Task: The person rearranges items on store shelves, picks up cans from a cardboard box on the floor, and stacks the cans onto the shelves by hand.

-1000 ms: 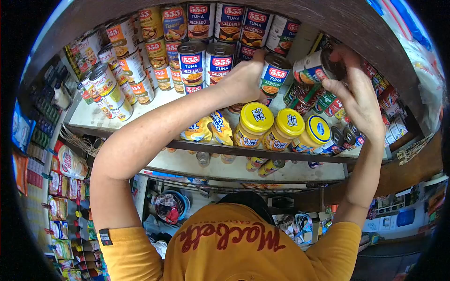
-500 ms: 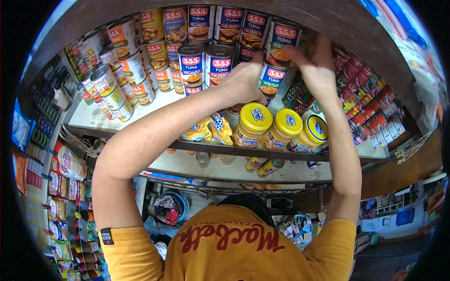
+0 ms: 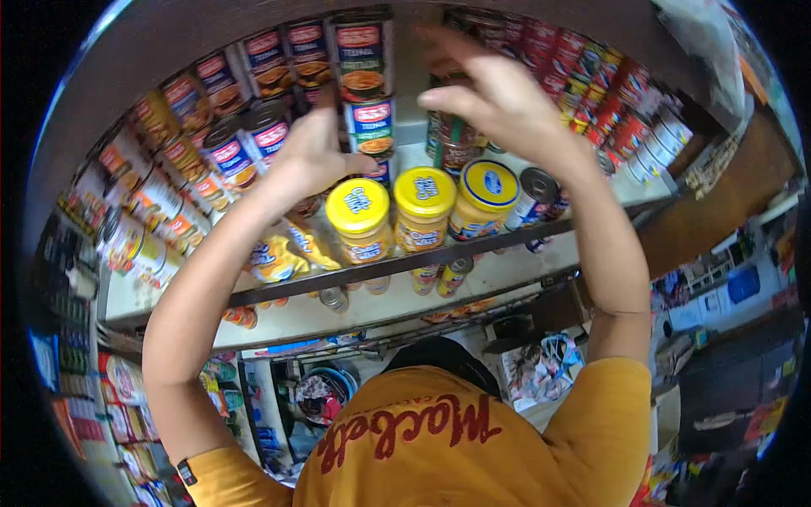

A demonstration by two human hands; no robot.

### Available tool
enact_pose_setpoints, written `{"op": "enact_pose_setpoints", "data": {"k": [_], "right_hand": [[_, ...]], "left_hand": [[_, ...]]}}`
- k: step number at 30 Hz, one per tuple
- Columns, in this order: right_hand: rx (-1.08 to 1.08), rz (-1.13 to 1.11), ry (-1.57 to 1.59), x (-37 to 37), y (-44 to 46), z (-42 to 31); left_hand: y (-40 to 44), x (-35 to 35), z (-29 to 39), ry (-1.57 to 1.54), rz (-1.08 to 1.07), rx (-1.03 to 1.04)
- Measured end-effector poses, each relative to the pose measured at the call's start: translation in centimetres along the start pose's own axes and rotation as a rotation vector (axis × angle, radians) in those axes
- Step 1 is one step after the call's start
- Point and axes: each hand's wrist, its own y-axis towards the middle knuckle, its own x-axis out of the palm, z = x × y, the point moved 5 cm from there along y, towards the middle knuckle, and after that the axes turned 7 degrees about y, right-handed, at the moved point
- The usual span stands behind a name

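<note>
My left hand [image 3: 314, 158] is just left of a stack of 555 tuna cans, its thumb and fingers apart, the thumb near the lower part of the stack. The stack's upper can [image 3: 361, 59] stands upright on another tuna afritada can [image 3: 372, 127]. To the right of the stack, my right hand [image 3: 486, 91] is raised with fingers spread and nothing visible in it; its fingertips are blurred, near darker cans. Yellow-lidded Cheez Whiz jars [image 3: 358, 207] stand along the shelf's front, below my hands.
More stacked cans [image 3: 221, 84] line the shelf on the left, and red cans [image 3: 566, 51] fill the back right. Yellow snack packs [image 3: 279, 260] lie by the front edge [image 3: 405, 260]. A lower shelf [image 3: 380, 308] holds a few cans and jars.
The view has turned, shifting the shelf goods leftward. My right hand has come off the top tuna can and moved to its right. My left hand has opened beside the stack.
</note>
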Motion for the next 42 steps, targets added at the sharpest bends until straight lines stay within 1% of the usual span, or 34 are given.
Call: {"op": "enact_pose_setpoints", "data": {"k": [1,2,3,5,7,8,9,11,12,15,16,18,19,20,21,22,23,24,25,26,27,28,29,31,34,35,37,38,39,40,42], "right_hand": [[0.095,-0.118,-0.043,-2.4,-0.9,-0.5],[-0.002,-0.130,-0.083,-4.4,-2.1,-0.4],[0.113,-0.183,-0.037,-6.3,-3.4,0.1],[0.484,-0.313,-0.017,-9.3,-6.5,3.2],[0.439,-0.531,-0.139,-10.6,-9.2,4.6],[0.470,-0.616,-0.121,-10.4,-10.5,5.7],[0.561,-0.704,-0.040,-10.0,-11.7,6.2],[0.476,-0.679,-0.141,-9.2,-13.2,7.1],[0.508,-0.697,-0.175,-8.8,-13.4,7.1],[0.374,-0.595,-0.100,-7.6,-12.9,6.0],[0.417,-0.564,0.110,-6.8,-12.8,6.0],[0.330,-0.580,0.030,-5.5,-12.6,5.3],[0.282,-0.588,-0.012,-4.9,-12.4,5.1],[0.299,-0.572,0.058,-4.5,-12.2,5.2],[0.314,-0.578,0.020,-4.5,-12.0,5.1],[0.322,-0.584,-0.017,-4.7,-11.8,4.7],[0.327,-0.590,-0.055,-4.8,-11.6,4.3],[0.365,-0.589,-0.157,-5.1,-11.2,3.6],[0.243,-0.518,-0.272,-5.7,-10.7,2.5],[0.167,-0.466,-0.323,-6.7,-9.8,0.9],[0.103,-0.401,-0.322,-7.6,-9.0,-0.4],[0.070,-0.344,-0.314,-8.6,-8.1,-2.1],[0.016,-0.275,-0.272,-9.5,-7.2,-3.3],[-0.075,-0.183,-0.260,-9.9,-4.9,-6.1],[-0.151,-0.144,-0.240,-7.1,-2.8,-7.0],[-0.242,-0.175,-0.277,-5.8,-2.3,-6.6],[-0.281,-0.207,-0.267,-3.2,-1.4,-6.0],[-0.262,-0.248,-0.248,-2.3,-1.0,-5.6],[-0.242,-0.290,-0.229,-1.4,-0.7,-5.2],[-0.247,-0.285,-0.233,-0.9,-0.5,-4.7],[-0.214,-0.386,-0.246,0.1,0.0,-3.3]], "left_hand": [[-0.2,0.0,0.2,-0.144,-0.036,0.101],[-0.8,-0.4,0.0,-0.162,-0.048,0.019],[-1.6,-0.9,0.1,-0.179,-0.060,-0.064],[-3.3,-1.7,0.7,-0.104,0.019,0.028],[-5.0,-2.7,2.8,0.056,0.093,0.051],[-5.6,-2.7,3.1,0.104,0.136,0.084],[-6.0,-2.8,3.4,0.154,0.184,0.116],[-6.4,-2.6,4.2,0.190,0.207,0.170],[-6.6,-2.6,4.5,0.223,0.218,0.210],[-7.0,-2.3,5.1,0.246,0.261,0.276],[-7.2,-2.2,5.4,0.264,0.270,0.308],[-7.7,-2.0,6.0,0.321,0.308,0.387],[-8.2,-1.9,6.4,0.380,0.317,0.375],[-8.9,-1.7,7.3,0.512,0.343,0.457],[-9.7,-1.4,8.0,0.647,0.370,0.536],[-10.5,-0.6,7.4,0.642,0.401,0.607],[-11.6,0.3,7.4,0.648,0.439,0.725],[-12.8,1.3,7.4,0.733,0.407,0.786],[-13.7,2.5,7.2,0.735,0.383,0.871],[-14.5,3.8,7.0,0.767,0.344,0.925],[-15.3,5.1,7.0,0.794,0.374,0.973],[-15.5,5.9,7.0,0.801,0.318,0.994],[-15.5,6.8,6.7,0.774,0.347,1.043],[-15.1,8.1,6.2,0.759,0.385,1.094],[-13.9,8.9,5.7,0.759,0.383,1.084],[-13.6,8.9,5.4,0.764,0.379,1.065],[-13.0,9.1,4.9,0.771,0.369,1.030],[-13.3,9.4,4.7,0.751,0.443,1.048],[-13.2,9.3,4.7,0.748,0.437,1.044],[-13.2,9.2,4.6,0.744,0.431,1.039],[-13.2,9.2,4.6,0.731,0.425,1.035]]}}
